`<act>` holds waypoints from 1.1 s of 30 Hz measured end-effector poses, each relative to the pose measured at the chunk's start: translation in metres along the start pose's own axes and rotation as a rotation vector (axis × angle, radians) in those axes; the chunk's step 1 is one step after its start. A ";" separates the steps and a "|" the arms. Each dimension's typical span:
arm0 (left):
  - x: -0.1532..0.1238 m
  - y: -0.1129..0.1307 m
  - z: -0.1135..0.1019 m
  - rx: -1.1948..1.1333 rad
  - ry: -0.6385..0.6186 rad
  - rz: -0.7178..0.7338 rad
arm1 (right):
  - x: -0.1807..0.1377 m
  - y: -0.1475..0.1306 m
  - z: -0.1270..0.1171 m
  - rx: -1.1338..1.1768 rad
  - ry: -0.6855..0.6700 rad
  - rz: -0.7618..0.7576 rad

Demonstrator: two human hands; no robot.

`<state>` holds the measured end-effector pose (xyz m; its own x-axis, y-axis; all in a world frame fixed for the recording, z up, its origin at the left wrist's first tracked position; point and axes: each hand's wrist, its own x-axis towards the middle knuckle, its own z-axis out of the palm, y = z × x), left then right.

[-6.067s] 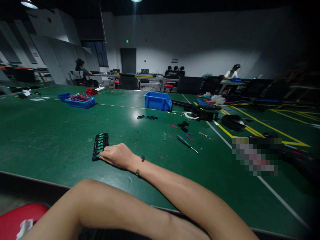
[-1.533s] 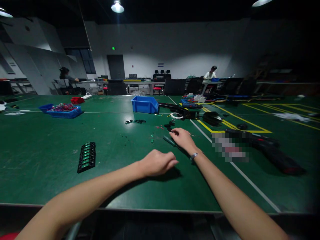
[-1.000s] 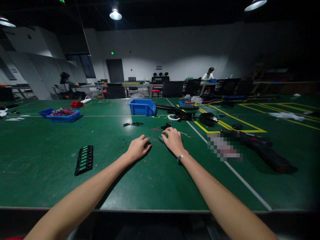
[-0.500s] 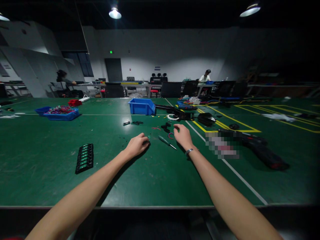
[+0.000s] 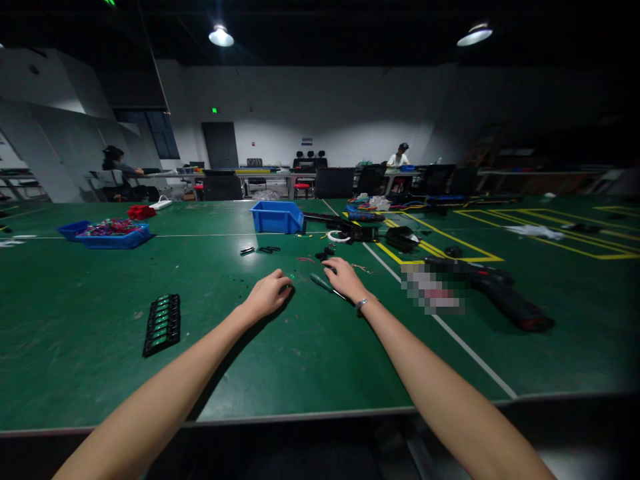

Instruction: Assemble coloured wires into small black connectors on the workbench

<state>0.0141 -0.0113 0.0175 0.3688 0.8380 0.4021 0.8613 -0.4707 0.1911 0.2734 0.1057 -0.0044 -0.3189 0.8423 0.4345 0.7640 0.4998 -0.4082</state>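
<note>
My left hand [image 5: 270,293] rests low over the table with its fingers curled together. A tiny green piece [image 5: 292,275] shows at its fingertips; its kind is too small to make out. My right hand [image 5: 346,280] reaches in from the right, fingers extended and slightly bent, close to small black parts [image 5: 326,255]. Under its edge lies a screwdriver with a green handle [image 5: 321,282], its shaft partly covered. A short red wire [image 5: 305,259] lies between the hands, farther back. To the left sits a black holder with a row of green pieces [image 5: 163,323].
Behind the hands stands a blue bin [image 5: 277,217]. Blue trays of coloured wires [image 5: 113,230] are at the left. Black power tools [image 5: 510,293] lie at the right, beside a blurred-out patch. Two people work at far tables.
My right hand has moved left towards the black parts and now covers part of the screwdriver's shaft and the wire loop. My left hand stays curled in place. The view has shifted slightly.
</note>
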 end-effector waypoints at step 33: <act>0.004 -0.036 -0.007 0.006 -0.005 0.080 | 0.005 0.009 0.005 -0.063 0.019 0.129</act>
<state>-0.0180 0.0073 0.0183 0.4379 0.7994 0.4112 0.8312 -0.5343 0.1535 0.2762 0.1154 -0.0104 -0.2057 0.8943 0.3973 0.8318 0.3737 -0.4105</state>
